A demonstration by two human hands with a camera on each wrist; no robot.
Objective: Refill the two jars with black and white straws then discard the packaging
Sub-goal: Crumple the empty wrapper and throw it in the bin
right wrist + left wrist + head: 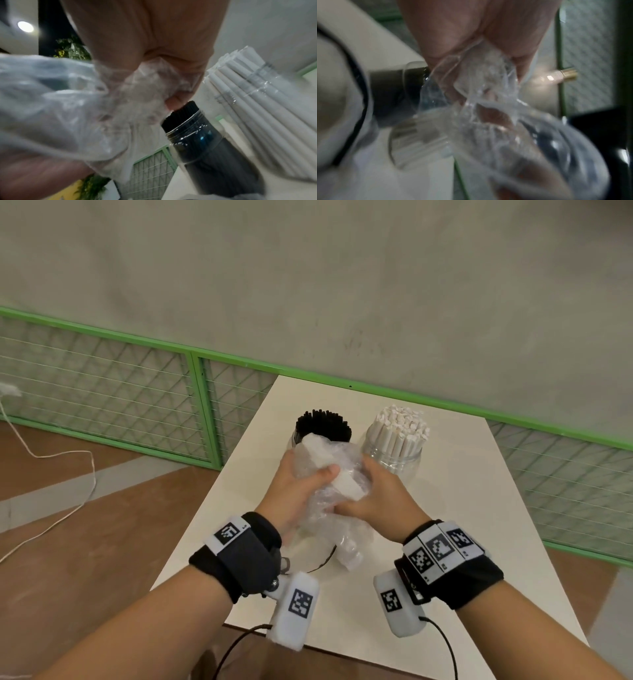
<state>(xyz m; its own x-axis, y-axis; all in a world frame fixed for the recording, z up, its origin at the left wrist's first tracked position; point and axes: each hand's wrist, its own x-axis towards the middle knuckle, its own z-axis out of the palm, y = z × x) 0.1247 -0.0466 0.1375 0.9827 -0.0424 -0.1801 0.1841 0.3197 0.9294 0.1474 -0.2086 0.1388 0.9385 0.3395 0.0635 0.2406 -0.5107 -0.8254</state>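
Two clear jars stand at the back of the white table (479,508): the left jar (323,428) is packed with black straws (181,116), the right jar (397,440) with white straws (257,94). In front of them both hands crumple the clear plastic packaging (329,484) with a white label on it. My left hand (298,487) grips the bundle from the left, thumb across the label. My right hand (373,498) grips it from the right. The crinkled plastic (488,94) fills both wrist views (77,108). Its lower end hangs down to the table.
A green-framed wire fence (137,392) runs behind and left of the table, with a grey wall above. A white cable (68,474) trails over the brown floor at the left. A thin black band (325,559) lies on the table under the packaging.
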